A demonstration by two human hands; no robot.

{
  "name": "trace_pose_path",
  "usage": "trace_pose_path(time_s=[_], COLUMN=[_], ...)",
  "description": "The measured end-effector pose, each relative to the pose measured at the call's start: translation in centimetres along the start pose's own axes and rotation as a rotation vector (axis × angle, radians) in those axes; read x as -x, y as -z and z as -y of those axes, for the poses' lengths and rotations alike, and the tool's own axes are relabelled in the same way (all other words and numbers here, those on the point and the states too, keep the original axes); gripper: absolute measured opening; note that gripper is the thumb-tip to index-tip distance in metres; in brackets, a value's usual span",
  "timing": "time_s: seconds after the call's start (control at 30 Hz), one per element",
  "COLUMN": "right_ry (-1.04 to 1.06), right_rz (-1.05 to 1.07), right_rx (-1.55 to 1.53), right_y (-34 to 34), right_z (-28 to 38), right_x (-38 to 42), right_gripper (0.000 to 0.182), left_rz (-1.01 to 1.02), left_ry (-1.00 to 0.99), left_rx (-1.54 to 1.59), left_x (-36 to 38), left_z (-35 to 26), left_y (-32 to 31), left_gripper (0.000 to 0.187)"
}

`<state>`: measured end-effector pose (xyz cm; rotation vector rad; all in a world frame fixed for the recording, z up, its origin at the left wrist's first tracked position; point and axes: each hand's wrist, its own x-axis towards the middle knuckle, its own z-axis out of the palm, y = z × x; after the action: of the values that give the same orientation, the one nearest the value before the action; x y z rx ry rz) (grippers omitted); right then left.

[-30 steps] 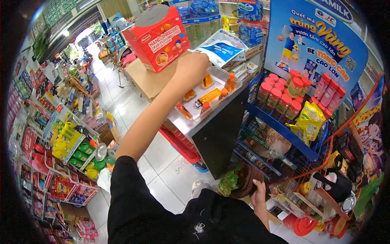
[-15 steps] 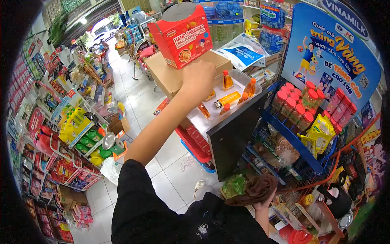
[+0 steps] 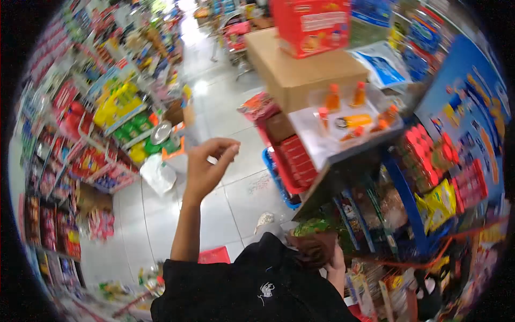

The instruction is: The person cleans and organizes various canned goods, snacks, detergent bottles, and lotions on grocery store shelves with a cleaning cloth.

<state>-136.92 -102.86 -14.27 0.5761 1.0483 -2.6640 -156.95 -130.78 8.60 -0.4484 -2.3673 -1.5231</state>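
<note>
Shop aisle (image 3: 198,112): left hand (image 3: 206,169) just left the tray (image 3: 373,102)
Now it's left of the tray, loosely curled, looks empty, bottles (image 3: 332,99) inside untouched; right hand (image 3: 337,263) gripping brown cloth (image 3: 314,249) below the tray.

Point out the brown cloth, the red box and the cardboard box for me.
Brown cloth (image 3: 315,250): head view, on the middle of its crumpled folds.
Red box (image 3: 321,30): head view, on its printed front.
Cardboard box (image 3: 303,68): head view, on its bare top.

A black short-sleeved shirt (image 3: 230,284) bears a white print (image 3: 266,290)
</note>
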Motion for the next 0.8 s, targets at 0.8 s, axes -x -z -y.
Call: trace_pose_path(time_s=[0.8], right_ry=[-0.231], right_rz=[0.956], right_rx=[1.452], right_y=[-37.2], right_z=[-26.9], right_x=[-17.6], right_gripper=[0.030], left_rz=[-1.444], left_ry=[0.753], left_rx=[-0.332], left_x=[32.5], left_z=[15.6], left_y=[32.9], left_gripper=[0.013])
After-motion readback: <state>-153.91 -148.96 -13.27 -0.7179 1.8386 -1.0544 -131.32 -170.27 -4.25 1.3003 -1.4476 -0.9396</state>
